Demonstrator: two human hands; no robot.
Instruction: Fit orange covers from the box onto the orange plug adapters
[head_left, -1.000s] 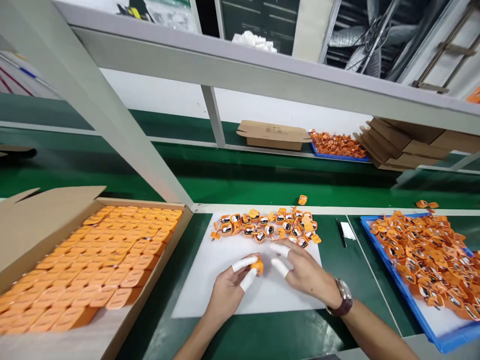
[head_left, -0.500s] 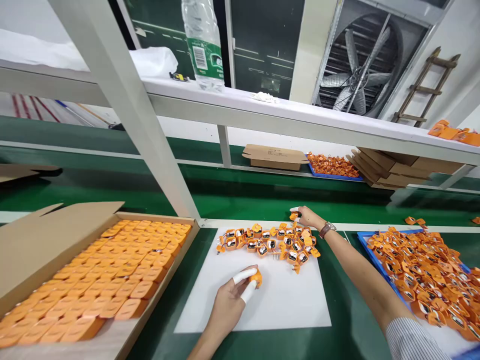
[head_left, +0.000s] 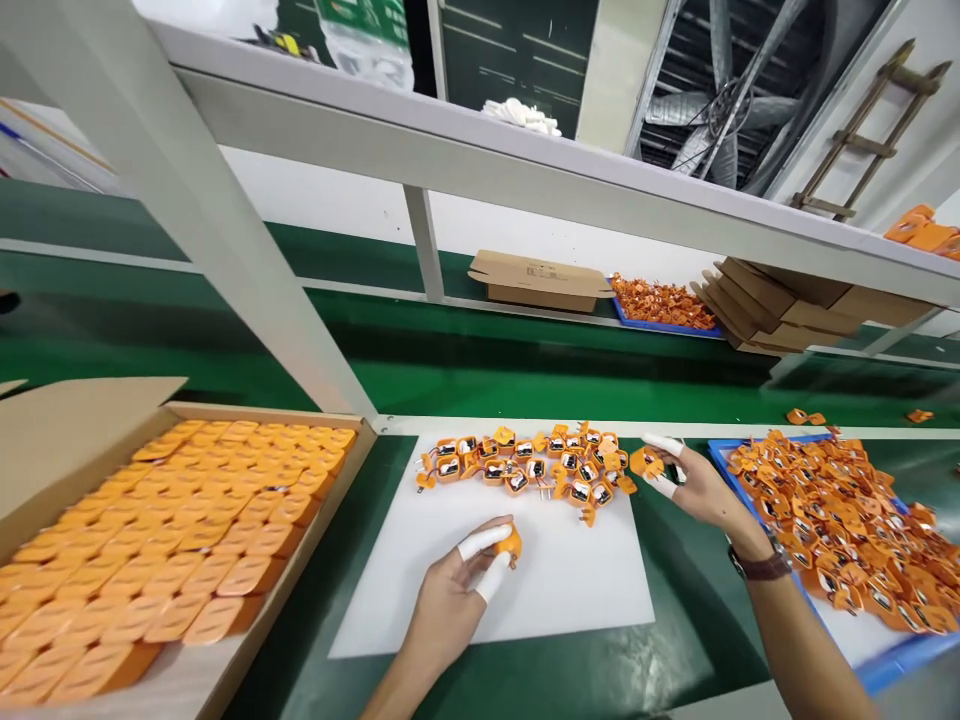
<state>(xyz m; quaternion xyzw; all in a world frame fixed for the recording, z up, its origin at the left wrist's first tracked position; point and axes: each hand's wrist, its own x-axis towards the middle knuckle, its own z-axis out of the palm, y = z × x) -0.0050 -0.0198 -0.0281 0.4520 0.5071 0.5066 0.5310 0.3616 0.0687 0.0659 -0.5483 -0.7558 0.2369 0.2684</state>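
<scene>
Over the white sheet [head_left: 555, 590], my left hand [head_left: 457, 590] pinches a small orange part [head_left: 510, 543] between fingers with white finger covers. My right hand [head_left: 694, 480], also with white-covered fingertips, holds another orange part [head_left: 645, 462] just off the sheet's upper right corner. A cluster of orange parts [head_left: 517, 470] with dark and white insides and short wires lies along the sheet's far side, between and beyond both hands.
On the left stands a cardboard box [head_left: 300, 545] with rows of orange cases. A blue tray [head_left: 757, 510] heaped with orange parts is at the right. A slanted metal post [head_left: 300, 330] and shelf [head_left: 525, 170] frame the far side, with a flat carton [head_left: 540, 285] behind.
My right hand has come back toward me and to the right, bringing an orange part from beyond the sheet. My left hand still holds its part. The camera view has tilted downward.
</scene>
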